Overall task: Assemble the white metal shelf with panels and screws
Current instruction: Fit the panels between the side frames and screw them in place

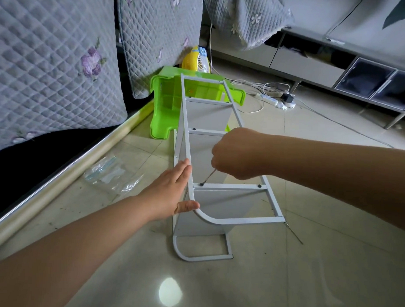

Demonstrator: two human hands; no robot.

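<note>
I am viewing the white metal shelf frame with flat white panels (221, 167) lying on its side on the pale tiled floor (284, 271), in front of the overturned green plastic stool (166, 106).

My left hand (172, 193) is lying spread, fingers straight and pressed flat against the near left rail of the frame, thumb hooking under the curved corner. I judge this is bracing the frame so it is not sliding or twisting under tool load.

My right hand (236, 154) is curling into a fist around the handle of a thin metal screwdriver (208, 176), gripping it. The shaft is angling down and left to a dark screw (201, 184) at the left end of the nearest crossbar. A second dark screw (259, 185) is sitting at the right end of the same crossbar.

A clear plastic hardware bag (111, 175) is lying on the floor left of the frame. A thin metal rod (294, 232) is lying just beside its near right corner.

Current step, in my judgement: tightening the panel screw.
</note>
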